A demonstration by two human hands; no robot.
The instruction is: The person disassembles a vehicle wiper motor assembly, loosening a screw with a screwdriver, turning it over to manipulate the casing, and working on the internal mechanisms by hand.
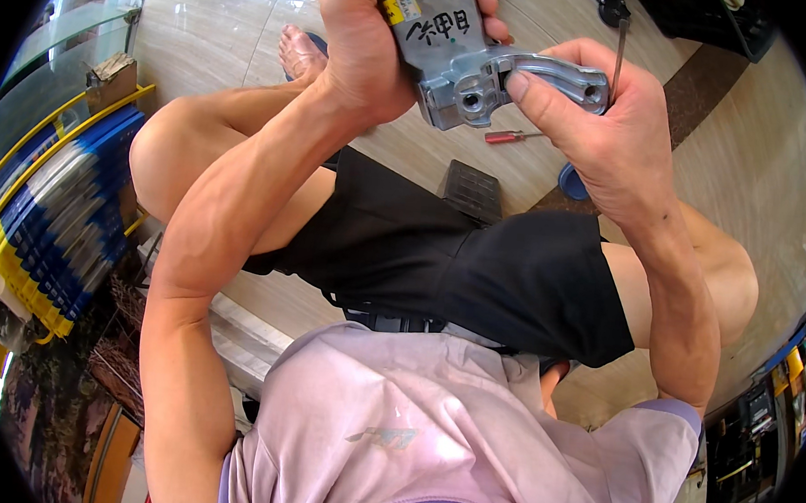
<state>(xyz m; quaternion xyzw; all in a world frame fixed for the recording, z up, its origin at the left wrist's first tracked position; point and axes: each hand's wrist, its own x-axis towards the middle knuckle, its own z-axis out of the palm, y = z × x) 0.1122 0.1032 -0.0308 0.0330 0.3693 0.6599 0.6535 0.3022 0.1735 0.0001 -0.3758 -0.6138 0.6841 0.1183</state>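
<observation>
Up in front of me is a grey metal fitting [449,54], a flat body with yellow and white stickers, dark handwriting and a curved arm with round holes. My left hand [366,48] is wrapped around the body, its fingertips showing at the far side. My right hand [609,116] pinches the curved arm, thumb on the near face and fingers behind. A thin metal rod [619,56] shows right beside the right hand's fingers; whether they hold it I cannot tell. On the floor below lies a screwdriver with a red handle [502,138].
Between my knees on the floor is a black box [471,189], with a blue round object [572,181] to its right. A yellow-framed rack [61,200] of blue packages stands at the left. A black container [718,21] is at the far right.
</observation>
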